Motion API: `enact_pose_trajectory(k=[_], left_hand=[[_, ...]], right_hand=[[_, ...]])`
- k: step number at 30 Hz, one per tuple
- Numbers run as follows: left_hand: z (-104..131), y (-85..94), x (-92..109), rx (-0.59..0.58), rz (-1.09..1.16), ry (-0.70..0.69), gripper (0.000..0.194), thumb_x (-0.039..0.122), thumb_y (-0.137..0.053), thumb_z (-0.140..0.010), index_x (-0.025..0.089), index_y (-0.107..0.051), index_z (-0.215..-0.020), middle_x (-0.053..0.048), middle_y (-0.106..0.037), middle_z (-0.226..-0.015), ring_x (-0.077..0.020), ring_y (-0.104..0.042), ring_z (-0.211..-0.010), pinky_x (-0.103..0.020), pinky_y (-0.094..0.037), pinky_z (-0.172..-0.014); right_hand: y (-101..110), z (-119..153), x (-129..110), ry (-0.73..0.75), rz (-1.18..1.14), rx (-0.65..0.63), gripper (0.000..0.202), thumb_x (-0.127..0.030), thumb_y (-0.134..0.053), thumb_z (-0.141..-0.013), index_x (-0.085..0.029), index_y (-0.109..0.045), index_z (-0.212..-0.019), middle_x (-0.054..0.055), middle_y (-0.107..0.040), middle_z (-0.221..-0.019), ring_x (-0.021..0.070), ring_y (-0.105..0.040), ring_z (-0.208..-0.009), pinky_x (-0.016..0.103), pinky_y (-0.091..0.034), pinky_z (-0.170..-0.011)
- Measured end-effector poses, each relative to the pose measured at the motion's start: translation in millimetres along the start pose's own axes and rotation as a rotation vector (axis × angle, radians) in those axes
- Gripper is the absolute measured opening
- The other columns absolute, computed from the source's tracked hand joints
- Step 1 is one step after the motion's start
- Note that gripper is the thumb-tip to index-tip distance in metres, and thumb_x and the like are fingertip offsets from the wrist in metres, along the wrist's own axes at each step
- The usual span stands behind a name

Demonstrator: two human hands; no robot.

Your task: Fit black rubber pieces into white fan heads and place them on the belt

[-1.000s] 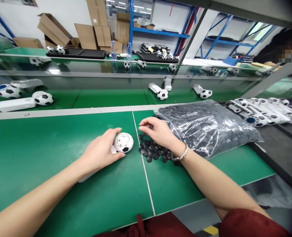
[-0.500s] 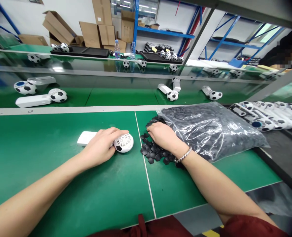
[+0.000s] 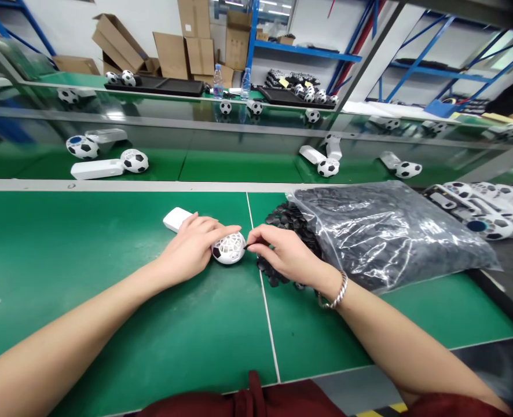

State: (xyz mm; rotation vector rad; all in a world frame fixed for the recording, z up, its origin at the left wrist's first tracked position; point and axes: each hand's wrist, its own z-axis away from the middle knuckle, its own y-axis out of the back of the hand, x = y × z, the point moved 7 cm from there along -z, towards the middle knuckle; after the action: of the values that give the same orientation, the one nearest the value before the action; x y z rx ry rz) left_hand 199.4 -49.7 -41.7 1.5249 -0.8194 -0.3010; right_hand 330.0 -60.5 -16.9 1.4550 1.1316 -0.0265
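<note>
My left hand (image 3: 192, 246) is wrapped over a white handheld device whose round head (image 3: 229, 249) looks like a soccer ball. The device lies on the green bench, its white handle (image 3: 177, 219) sticking out beyond my fingers. One black patch shows on the head; the rest of its face is a white lattice. Close against the head's right side, my right hand (image 3: 282, 252) pinches a small black piece (image 3: 248, 247) between thumb and finger. Beneath and beyond that hand lies a heap of loose black pieces (image 3: 288, 215), beside a clear plastic bag (image 3: 382, 231) full of them.
Several white devices with soccer-ball heads (image 3: 499, 226) are stacked at the right. Others, such as one ball-headed device (image 3: 98, 168), lie on the green conveyor behind a pale rail (image 3: 187, 186). Water bottles (image 3: 218, 82) and cardboard boxes (image 3: 171, 55) stand farther back.
My right hand has come left from the black heap to the ball head, a black piece in its pinch. My left hand still holds the device, its handle now angled more away from me.
</note>
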Motion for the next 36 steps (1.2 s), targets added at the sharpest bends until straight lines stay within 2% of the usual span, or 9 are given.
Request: enact_pose_trajectory(k=[3, 10, 12, 15, 19, 24, 29, 33, 36], left_hand=[[-0.6, -0.2, 0.6, -0.007, -0.004, 0.006, 0.064, -0.002, -0.033, -0.071, 0.029, -0.04, -0.127, -0.002, -0.056, -0.109, -0.0201, -0.043, -0.108, -0.049, -0.021, -0.101], [1.9, 2.6, 2.8, -0.058, 0.025, 0.012, 0.066, 0.002, -0.038, -0.07, 0.031, -0.036, -0.13, -0.002, -0.054, -0.107, -0.0206, -0.043, -0.107, -0.049, -0.02, -0.102], [2.7, 2.8, 4.6, -0.078, 0.051, 0.001, 0.065, 0.011, -0.047, -0.07, 0.031, -0.033, -0.131, -0.003, -0.053, -0.109, -0.022, -0.043, -0.108, -0.05, -0.018, -0.103], [2.3, 3.3, 4.3, -0.05, 0.08, 0.039, 0.069, 0.038, -0.062, -0.068, 0.027, -0.035, -0.13, -0.006, -0.052, -0.113, -0.0256, -0.042, -0.11, -0.052, -0.015, -0.103], [0.8, 2.1, 2.0, 0.013, 0.09, 0.123, 0.07, 0.058, -0.059, -0.066, 0.021, -0.045, -0.124, -0.007, -0.055, -0.111, -0.0268, -0.043, -0.11, -0.052, -0.016, -0.103], [0.8, 3.3, 4.7, 0.075, 0.089, 0.118, 0.059, 0.054, -0.058, -0.071, 0.021, -0.05, -0.119, -0.006, -0.058, -0.107, -0.025, -0.046, -0.106, -0.051, -0.018, -0.103], [0.4, 3.5, 5.0, 0.12, 0.116, 0.107, 0.052, 0.047, -0.061, -0.07, 0.02, -0.052, -0.115, -0.005, -0.059, -0.102, -0.0228, -0.049, -0.1, -0.048, -0.022, -0.101], [0.0, 2.5, 6.0, 0.142, 0.116, 0.093, 0.049, 0.044, -0.06, -0.071, 0.018, -0.053, -0.112, -0.005, -0.059, -0.1, -0.0229, -0.051, -0.096, -0.046, -0.027, -0.099], [0.6, 0.2, 7.4, 0.106, 0.122, 0.067, 0.058, 0.051, -0.06, -0.069, 0.018, -0.049, -0.115, -0.007, -0.058, -0.104, -0.0245, -0.05, -0.1, -0.048, -0.024, -0.102]], right_hand=[[-3.6, 1.1, -2.9, 0.052, 0.042, -0.036, 0.013, -0.013, -0.049, -0.084, -0.016, -0.058, -0.092, 0.004, -0.063, -0.089, 0.0129, -0.057, -0.083, 0.026, -0.045, -0.075], [-4.5, 2.6, -8.9, 0.092, 0.01, 0.003, 0.007, -0.018, -0.055, -0.082, -0.018, -0.061, -0.083, 0.003, -0.063, -0.081, 0.0133, -0.056, -0.079, 0.027, -0.045, -0.074], [-9.3, 2.7, -9.2, 0.083, 0.028, -0.014, 0.006, -0.02, -0.057, -0.081, -0.018, -0.062, -0.081, 0.003, -0.064, -0.078, 0.0137, -0.056, -0.077, 0.027, -0.044, -0.072], [-15.3, 2.4, -8.9, 0.078, 0.038, -0.007, 0.005, -0.021, -0.058, -0.08, -0.018, -0.063, -0.08, 0.002, -0.065, -0.077, 0.0133, -0.056, -0.074, 0.028, -0.043, -0.072], [-17.5, 1.7, -10.6, 0.112, 0.024, 0.065, 0.007, -0.019, -0.056, -0.081, -0.019, -0.063, -0.079, 0.002, -0.065, -0.078, 0.0136, -0.056, -0.077, 0.029, -0.042, -0.074], [-16.1, 0.9, -1.7, 0.021, -0.09, 0.137, 0.004, -0.018, -0.06, -0.077, -0.017, -0.058, -0.081, 0.003, -0.058, -0.081, 0.0135, -0.053, -0.08, 0.028, -0.044, -0.073], [-27.6, 0.4, 10.8, -0.143, -0.257, 0.089, 0.028, -0.02, -0.059, -0.076, -0.018, -0.048, -0.102, 0.007, -0.054, -0.108, 0.0165, -0.05, -0.101, 0.029, -0.047, -0.076], [-28.4, -3.0, 20.4, -0.221, -0.33, 0.071, 0.028, -0.023, -0.06, -0.076, -0.018, -0.048, -0.101, 0.006, -0.058, -0.103, 0.0154, -0.054, -0.094, 0.027, -0.048, -0.07], [-6.9, -6.1, 34.8, -0.229, -0.257, 0.133, 0.021, -0.027, -0.06, -0.076, -0.017, -0.054, -0.093, 0.004, -0.061, -0.093, 0.0138, -0.056, -0.085, 0.025, -0.047, -0.067]])
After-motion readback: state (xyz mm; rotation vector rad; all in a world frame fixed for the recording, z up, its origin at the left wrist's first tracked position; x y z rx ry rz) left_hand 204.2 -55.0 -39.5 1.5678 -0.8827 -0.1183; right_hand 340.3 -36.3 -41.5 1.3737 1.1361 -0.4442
